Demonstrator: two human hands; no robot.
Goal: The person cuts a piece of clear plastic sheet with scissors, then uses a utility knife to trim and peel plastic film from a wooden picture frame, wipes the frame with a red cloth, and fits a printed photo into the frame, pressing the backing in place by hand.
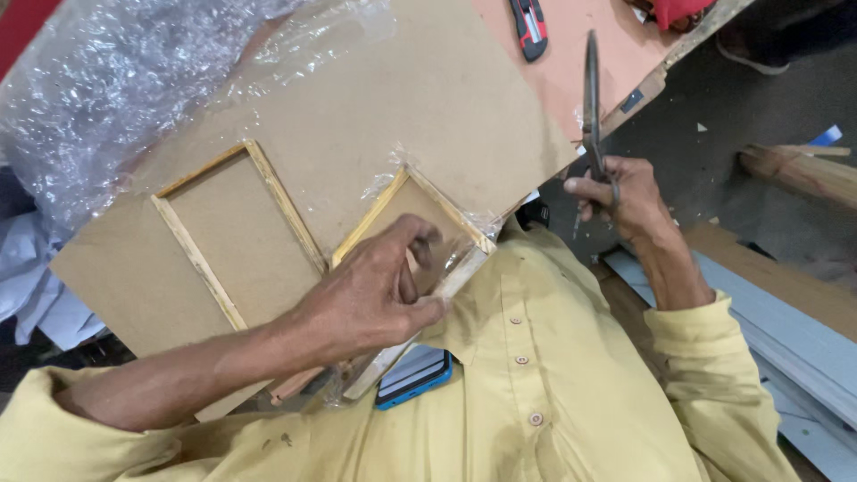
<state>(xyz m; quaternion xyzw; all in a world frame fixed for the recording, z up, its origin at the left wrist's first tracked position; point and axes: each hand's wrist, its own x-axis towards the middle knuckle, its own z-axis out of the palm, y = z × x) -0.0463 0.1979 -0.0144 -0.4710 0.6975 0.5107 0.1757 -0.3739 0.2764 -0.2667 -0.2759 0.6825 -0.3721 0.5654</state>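
My left hand (379, 290) grips the near side of a small wooden frame (393, 201) that is wrapped in clear plastic film and rests on a brown board (428, 98). My thumb and fingers pinch the frame's lower rail and the film over it. My right hand (620, 196) is out to the right, off the board's edge, shut around the handles of a pair of dark metal scissors (591, 98) whose blades point up and away. A second, bare wooden frame (237, 236) lies flat on the board to the left.
Crumpled bubble wrap (116, 80) covers the board's far left. A red and black utility knife (529, 27) lies on the orange tabletop (589, 54). A blue-cased phone (413, 377) sits in my lap. Wooden lengths (803, 174) and pale panels (786, 339) lie on the floor at right.
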